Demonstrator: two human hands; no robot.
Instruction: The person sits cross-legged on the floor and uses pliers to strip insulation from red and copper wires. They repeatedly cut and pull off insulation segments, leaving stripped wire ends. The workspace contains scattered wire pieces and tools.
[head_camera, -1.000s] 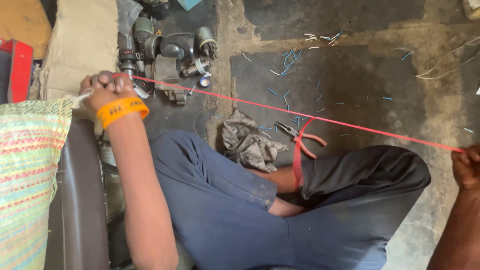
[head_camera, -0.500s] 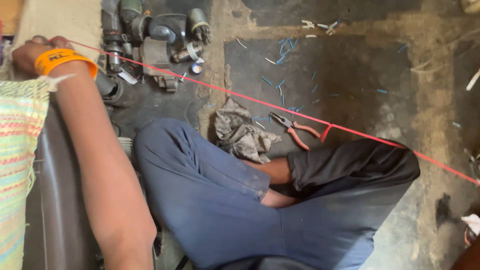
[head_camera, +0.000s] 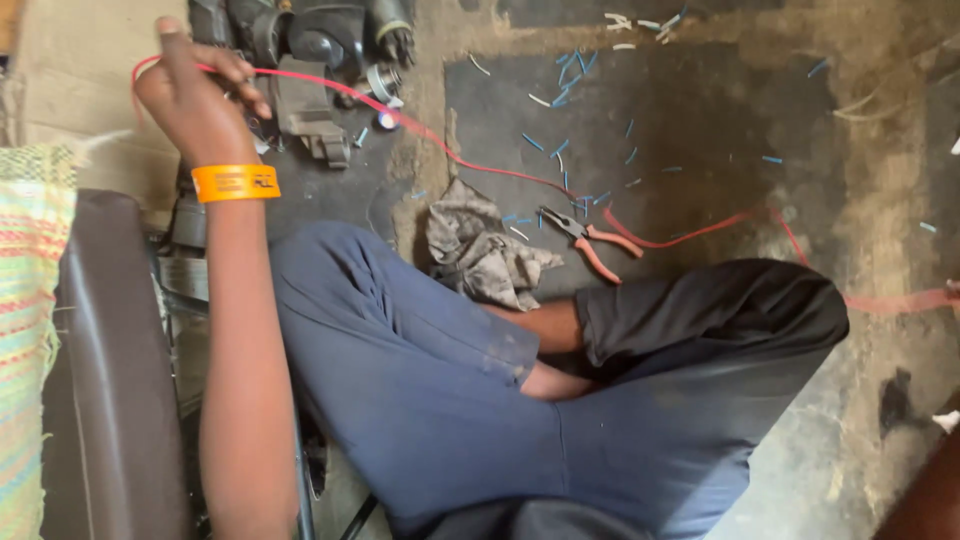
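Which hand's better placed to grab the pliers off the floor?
Right, probably. The left hand is shut on the red wire, far left; the pliers lie further right. The right hand is out of frame.

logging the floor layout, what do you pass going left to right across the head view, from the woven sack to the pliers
woven sack → left hand gripping the red wire, with an orange wristband → dark metal parts → crumpled grey rag → orange-handled pliers
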